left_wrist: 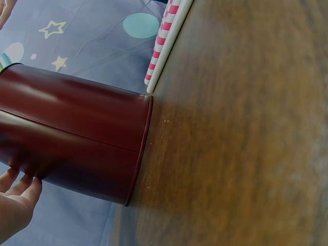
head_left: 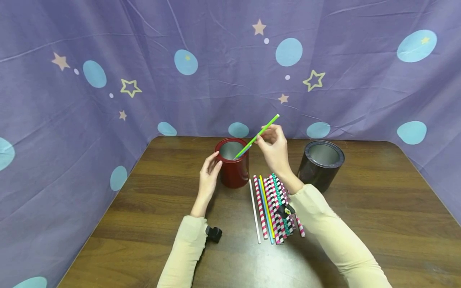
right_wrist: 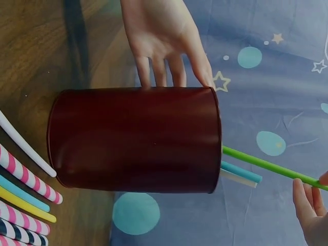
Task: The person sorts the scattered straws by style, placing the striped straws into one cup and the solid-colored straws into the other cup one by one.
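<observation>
A red can (head_left: 234,174) stands upright on the table. My left hand (head_left: 209,176) rests its fairly straight fingers against the can's left side, the thumb near the rim. Above the can's right rim, my right hand (head_left: 275,150) pinches a green straw (head_left: 264,130) between thumb and fingers. The straw slants, its lower end inside the can mouth. In the right wrist view, a blue straw (right_wrist: 241,171) and a white straw (right_wrist: 238,178) also stick out of the can. The left wrist view shows the left fingertips (left_wrist: 31,189) touching the can wall.
Many paper and plain straws (head_left: 275,208) lie in a row in front of the can, partly under the right forearm. A dark can (head_left: 320,168) stands upright to the right. Behind the wooden table (head_left: 162,192) hangs a purple patterned curtain (head_left: 223,80).
</observation>
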Available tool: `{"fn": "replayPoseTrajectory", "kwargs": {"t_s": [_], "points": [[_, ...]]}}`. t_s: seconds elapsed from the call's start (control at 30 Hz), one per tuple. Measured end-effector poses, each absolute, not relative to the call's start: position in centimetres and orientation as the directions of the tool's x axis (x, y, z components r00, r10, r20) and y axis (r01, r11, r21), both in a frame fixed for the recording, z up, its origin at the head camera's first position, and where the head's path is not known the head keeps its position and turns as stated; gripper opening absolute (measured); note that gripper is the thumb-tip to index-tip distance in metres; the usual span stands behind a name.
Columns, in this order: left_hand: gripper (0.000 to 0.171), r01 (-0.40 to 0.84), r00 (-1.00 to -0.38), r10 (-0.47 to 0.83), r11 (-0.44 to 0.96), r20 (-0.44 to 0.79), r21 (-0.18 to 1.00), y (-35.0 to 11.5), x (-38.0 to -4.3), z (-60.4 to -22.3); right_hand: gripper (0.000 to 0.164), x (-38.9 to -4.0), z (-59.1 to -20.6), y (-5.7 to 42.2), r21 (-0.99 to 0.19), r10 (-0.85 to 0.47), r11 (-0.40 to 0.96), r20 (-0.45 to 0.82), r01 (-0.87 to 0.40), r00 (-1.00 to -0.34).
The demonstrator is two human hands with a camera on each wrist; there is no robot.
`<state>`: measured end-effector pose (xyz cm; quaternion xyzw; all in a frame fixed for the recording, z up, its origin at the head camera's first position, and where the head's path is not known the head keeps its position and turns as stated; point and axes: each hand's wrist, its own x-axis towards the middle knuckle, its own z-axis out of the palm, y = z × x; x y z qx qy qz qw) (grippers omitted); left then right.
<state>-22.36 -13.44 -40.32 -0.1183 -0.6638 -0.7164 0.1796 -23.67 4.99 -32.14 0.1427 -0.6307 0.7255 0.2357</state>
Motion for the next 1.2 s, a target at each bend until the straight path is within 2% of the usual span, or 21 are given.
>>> {"fn": "replayPoseTrajectory", "kwargs": {"t_s": [0.33,0.53,0.8,1.2], "points": [[0.035,0.404,-0.912,-0.097,-0.052,0.398,0.913,-13.5,-22.4,-40.4,0.027,-21.9,-31.2,4.4,-0.886,0.118,-0.012,0.46,-0.464,-0.88],[0.035,0.4,-0.914,-0.097,-0.042,0.395,0.915,-13.5,-22.3,-40.4,0.028,-21.3,-31.9,5.0,-0.892,0.087,0.041,0.452,-0.45,-0.888],[0.036,0.402,-0.913,-0.097,-0.055,0.396,0.914,-13.4,-22.4,-40.4,0.026,-20.7,-33.0,6.2,-0.929,0.035,0.07,0.366,-0.363,-0.93],[0.035,0.41,-0.909,-0.1,-0.045,0.405,0.911,-13.4,-22.4,-40.3,0.026,-20.2,-35.2,7.5,-0.916,-0.092,0.223,0.322,-0.334,-0.942]]}}
